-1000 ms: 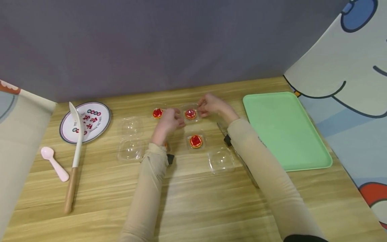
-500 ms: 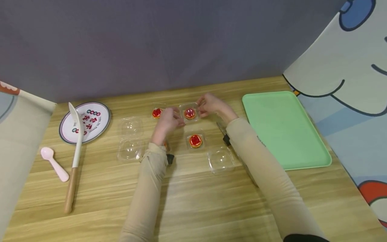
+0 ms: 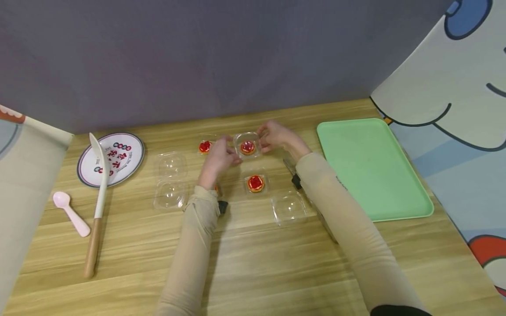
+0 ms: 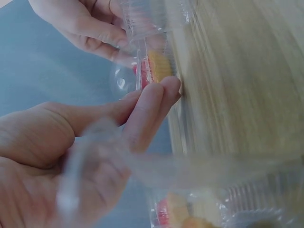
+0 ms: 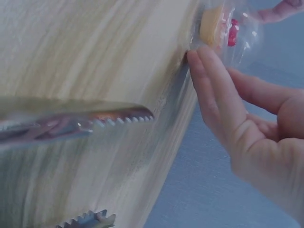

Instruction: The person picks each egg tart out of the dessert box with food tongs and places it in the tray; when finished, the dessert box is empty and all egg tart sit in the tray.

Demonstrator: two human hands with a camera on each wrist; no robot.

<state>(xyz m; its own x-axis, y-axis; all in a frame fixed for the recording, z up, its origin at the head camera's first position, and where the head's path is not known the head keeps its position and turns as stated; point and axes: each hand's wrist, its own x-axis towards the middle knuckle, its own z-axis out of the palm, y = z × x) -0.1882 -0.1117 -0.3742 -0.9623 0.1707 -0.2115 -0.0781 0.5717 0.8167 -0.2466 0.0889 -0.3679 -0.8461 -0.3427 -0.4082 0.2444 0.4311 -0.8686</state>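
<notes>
A lidded clear plastic box (image 3: 239,138) holds a small tart (image 3: 247,147) with red topping at the table's back, between the two hands. My left hand (image 3: 218,159) pinches the box's left rim between thumb and fingers, as the left wrist view shows. My right hand (image 3: 275,135) grips the opposite rim, fingers low and thumb up by the domed lid. Beside the left hand sits another red-topped tart (image 3: 204,146) in clear plastic. In front of the box lies a similar tart (image 3: 255,184). One more is mostly hidden behind the left wrist.
Toothed metal tongs (image 5: 118,116) lie under the right forearm. A green tray (image 3: 371,171) stands right. An open clear box (image 3: 170,196) lies left, near a plate (image 3: 134,162) crossed by a wooden-handled utensil (image 3: 94,245) and a pink spoon (image 3: 75,219). The wall borders the table's back.
The box between my hands has shifted slightly left and up in the head view, its lid edges showing more clearly. Both hands keep nearly the same place.
</notes>
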